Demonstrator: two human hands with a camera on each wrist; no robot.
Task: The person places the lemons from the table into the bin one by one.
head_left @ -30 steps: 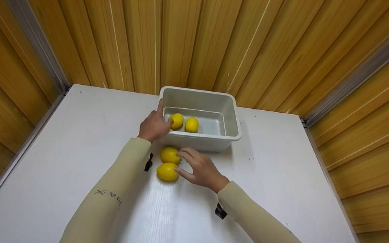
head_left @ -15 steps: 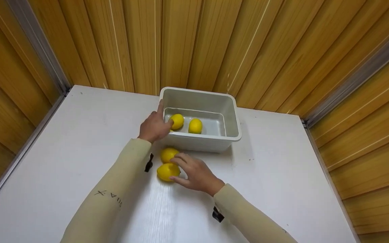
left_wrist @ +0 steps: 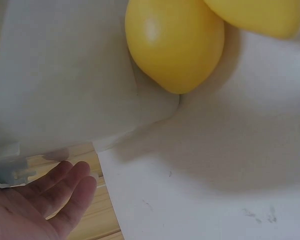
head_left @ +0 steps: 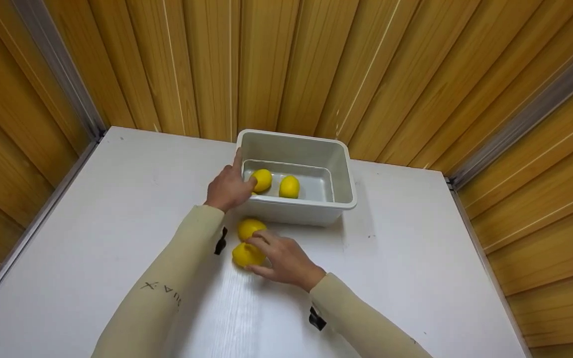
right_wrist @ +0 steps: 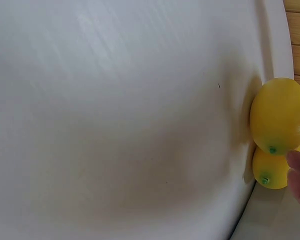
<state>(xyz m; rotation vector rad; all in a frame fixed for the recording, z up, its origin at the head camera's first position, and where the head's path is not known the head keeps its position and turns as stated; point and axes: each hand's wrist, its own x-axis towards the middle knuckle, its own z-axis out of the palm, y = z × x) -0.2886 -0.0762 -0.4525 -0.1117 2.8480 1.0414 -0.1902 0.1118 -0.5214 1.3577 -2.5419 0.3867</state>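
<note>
My left hand [head_left: 229, 189] holds the near left corner of a light grey plastic bin [head_left: 299, 213], thumb over the rim, other fingers outside. In the left wrist view those fingers [left_wrist: 65, 192] extend loosely below the rim. Two yellow lemons lie on the table before the bin: a farther lemon [head_left: 250, 228] against its front wall, and a nearer lemon [head_left: 242, 256]. My right hand [head_left: 289, 261] grips the nearer lemon from the right, fingers on its far side and thumb on its near side. In the right wrist view, fingertips [right_wrist: 297, 162] reach the lemon [right_wrist: 279, 112].
Inside the bin lie a lemon [head_left: 262, 179] by my left thumb and another lemon [head_left: 289, 188] to its right; a sliver of yellow shows beneath the thumb. The white table [head_left: 396, 278] ends at wood-patterned walls [head_left: 286, 64] behind and at both sides.
My right hand has moved left and closed around the nearer lemon. One lemon in the bin has rolled slightly right. My left hand has stayed on the bin's corner.
</note>
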